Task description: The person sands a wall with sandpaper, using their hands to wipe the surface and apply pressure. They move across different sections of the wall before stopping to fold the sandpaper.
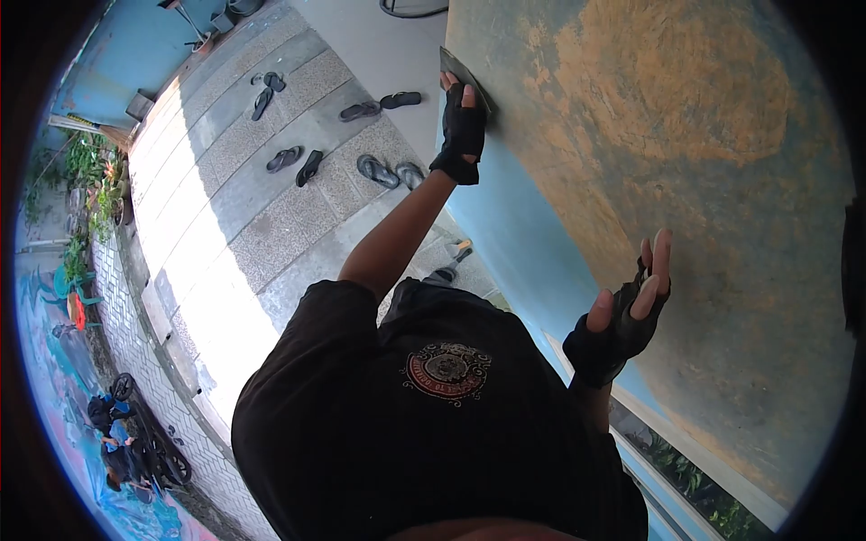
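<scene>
The plate (471, 76) is a thin, dark, flat piece, set at the left margin of the wall at the top of the view. Its long axis runs aslant, from a narrow tip at upper left down to the lower right, and the tip points up and left. It lies close along the wall; whether its whole face touches, I cannot tell.

The wall (713, 207) fills the right side: a large tan patch with uneven borders above, dull grey-brown below, and a smooth pale blue band along its left margin. On the left spreads a tiled floor (298, 221), part shaded, part in bright sun, with several pairs of sandals (377, 171) lying about. Farther off are plants (106, 203), a green chair (65, 281), a motorbike (153, 442) and a painted mural (68, 397).

The left grip (463, 131), in a black fingerless glove, holds the plate, fingers bent against it, arm stretched out. The right grip (622, 325), gloved likewise, is held lower, before the wall, its fingers extended and thumb apart; nothing shows in it. I cannot tell whether its fingertips touch the wall.
</scene>
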`<state>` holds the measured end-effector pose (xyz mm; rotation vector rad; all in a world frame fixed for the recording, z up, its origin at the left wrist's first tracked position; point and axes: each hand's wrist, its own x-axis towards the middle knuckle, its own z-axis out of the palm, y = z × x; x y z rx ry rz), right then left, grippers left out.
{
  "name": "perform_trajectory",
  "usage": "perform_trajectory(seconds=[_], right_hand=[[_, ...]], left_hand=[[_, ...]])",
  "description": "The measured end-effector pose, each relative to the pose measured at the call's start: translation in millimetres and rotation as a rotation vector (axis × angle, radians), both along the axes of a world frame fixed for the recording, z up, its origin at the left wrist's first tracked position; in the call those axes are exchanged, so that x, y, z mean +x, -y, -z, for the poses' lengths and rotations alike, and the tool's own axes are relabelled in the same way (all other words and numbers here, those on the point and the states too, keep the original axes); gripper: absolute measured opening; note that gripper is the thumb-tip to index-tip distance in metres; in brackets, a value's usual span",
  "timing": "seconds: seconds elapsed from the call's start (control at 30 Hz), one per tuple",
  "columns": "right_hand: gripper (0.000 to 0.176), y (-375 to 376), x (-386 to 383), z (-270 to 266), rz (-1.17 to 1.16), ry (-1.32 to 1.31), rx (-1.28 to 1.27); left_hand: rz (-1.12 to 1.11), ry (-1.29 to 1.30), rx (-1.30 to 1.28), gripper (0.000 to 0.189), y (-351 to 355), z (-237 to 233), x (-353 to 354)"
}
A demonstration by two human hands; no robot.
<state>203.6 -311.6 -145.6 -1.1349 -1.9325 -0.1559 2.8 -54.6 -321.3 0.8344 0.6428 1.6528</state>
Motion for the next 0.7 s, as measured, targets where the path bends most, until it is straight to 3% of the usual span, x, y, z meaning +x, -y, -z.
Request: perform_trajectory(seconds=[0.27, 0.33, 0.4, 0.43, 0.53, 0.6, 0.7], right_hand=[[0.064, -2, -6, 3, 0.014, -0.017, -0.014], [0.063, -1, -5, 2, 0.037, -0.012, 0.005], [0.063, -2, -5, 3, 0.039, -0.013, 0.005], [0.063, -1, -6, 4, 0.039, -0.015, -0.010], [0.063, -2, -7, 4, 0.034, -0.018, -0.008], [0.064, 1, -7, -1, 0.042, -0.016, -0.001], [0.064, 7, -6, -5, 0.067, -0.017, 0.021]], left_hand=[[-0.018, -0.015, 0.008, 0.077, 4, -5, 4], [-0.299, -0.450, -0.023, 0.082, 11, -6, 16], [-0.174, -0.575, 0.113, 0.084, 55, -9, 30], [-0.164, -0.580, 0.222, 0.084, 66, 2, 43], [-0.219, -0.631, 0.120, 0.079, 51, -13, 35], [-0.271, -0.304, 0.025, 0.081, 1, -12, 20], [-0.321, -0.501, 0.061, 0.079, 22, -30, 31]])
